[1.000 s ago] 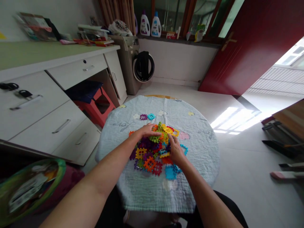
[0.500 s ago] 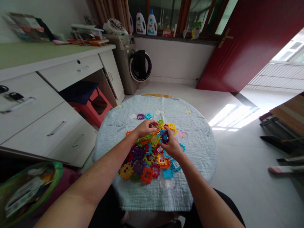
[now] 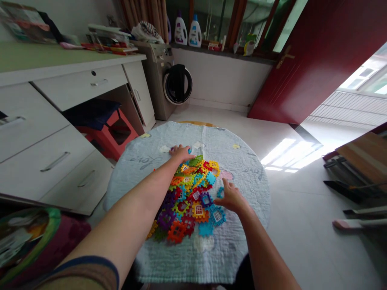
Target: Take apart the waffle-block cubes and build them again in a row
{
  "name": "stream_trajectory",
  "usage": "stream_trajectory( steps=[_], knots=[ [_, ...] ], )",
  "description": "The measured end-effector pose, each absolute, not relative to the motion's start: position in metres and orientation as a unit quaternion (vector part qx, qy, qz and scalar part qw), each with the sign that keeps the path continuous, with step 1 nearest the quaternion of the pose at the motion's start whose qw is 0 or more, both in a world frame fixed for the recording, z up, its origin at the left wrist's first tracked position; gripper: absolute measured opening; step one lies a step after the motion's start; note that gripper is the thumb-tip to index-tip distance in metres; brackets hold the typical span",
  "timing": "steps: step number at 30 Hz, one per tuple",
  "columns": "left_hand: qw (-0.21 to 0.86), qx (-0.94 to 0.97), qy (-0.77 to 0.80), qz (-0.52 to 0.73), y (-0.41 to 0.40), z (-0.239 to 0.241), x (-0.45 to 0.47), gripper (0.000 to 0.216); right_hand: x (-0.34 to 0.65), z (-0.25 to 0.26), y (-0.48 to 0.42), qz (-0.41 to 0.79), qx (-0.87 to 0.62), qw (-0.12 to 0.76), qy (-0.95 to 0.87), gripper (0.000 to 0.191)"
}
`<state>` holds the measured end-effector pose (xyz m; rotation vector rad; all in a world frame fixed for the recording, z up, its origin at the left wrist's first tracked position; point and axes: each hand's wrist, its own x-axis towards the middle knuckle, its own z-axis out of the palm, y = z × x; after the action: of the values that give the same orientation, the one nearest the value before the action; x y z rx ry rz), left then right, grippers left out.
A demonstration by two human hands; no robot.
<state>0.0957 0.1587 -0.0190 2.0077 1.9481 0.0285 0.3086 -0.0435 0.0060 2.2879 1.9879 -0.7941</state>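
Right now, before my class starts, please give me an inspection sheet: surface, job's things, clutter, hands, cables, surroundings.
Surface: rounded table under pale blue cloth.
Job's things: colourful plastic pieces, overlapping in a heap.
Clutter: assorted items on the green counter.
Hands: left hand at a mostly hidden blue piece beyond the heap, grip unclear; right hand, fingers spread, beside a light-blue piece.
Cables: nothing seen.
Surroundings: washing machine, red stool, red door.

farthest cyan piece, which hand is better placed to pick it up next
Left, most likely: the cyan piece shows just beside the left hand, while the right hand is farther off, at the right side of the pile.
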Motion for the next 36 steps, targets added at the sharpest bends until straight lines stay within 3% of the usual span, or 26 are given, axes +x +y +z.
stream_trajectory(
  steps=[4,8,12,15,18,22,24,28,36],
  knots=[
    [0.207,0.745,0.633,0.034,0.143,-0.015,0.097,0.047,0.296,0.003,-0.040,-0.261,0.700,-0.003,0.665,0.096],
    [0.296,0.781,0.549,0.038,0.121,-0.003,0.086,0.030,0.277,-0.002,-0.039,-0.283,0.656,-0.074,0.696,0.087],
    [0.359,0.804,0.471,0.046,0.092,0.015,0.073,0.030,0.274,-0.003,-0.037,-0.333,0.589,-0.178,0.715,0.076],
    [0.378,0.824,0.405,0.117,0.057,0.033,0.056,0.031,0.284,-0.001,-0.026,-0.344,0.592,-0.218,0.695,0.054],
    [0.284,0.839,0.440,0.144,0.008,0.044,0.031,0.045,0.295,-0.005,-0.009,-0.248,0.654,-0.223,0.679,0.043],
    [0.193,0.807,0.553,0.067,-0.061,0.029,-0.001,0.104,0.296,-0.019,0.008,-0.186,0.710,-0.203,0.648,0.071],
    [0.192,0.783,0.591,0.036,-0.082,0.012,-0.009,0.120,0.288,-0.025,0.010,-0.211,0.708,-0.190,0.647,0.079],
    [0.183,0.776,0.603,0.023,-0.088,-0.007,-0.010,0.125,0.265,-0.028,0.005,-0.275,0.665,-0.182,0.670,0.068],
    [0.228,0.802,0.539,0.120,-0.040,-0.005,0.003,0.111,0.249,-0.015,-0.003,-0.352,0.618,-0.197,0.675,0.053]
  ],
)
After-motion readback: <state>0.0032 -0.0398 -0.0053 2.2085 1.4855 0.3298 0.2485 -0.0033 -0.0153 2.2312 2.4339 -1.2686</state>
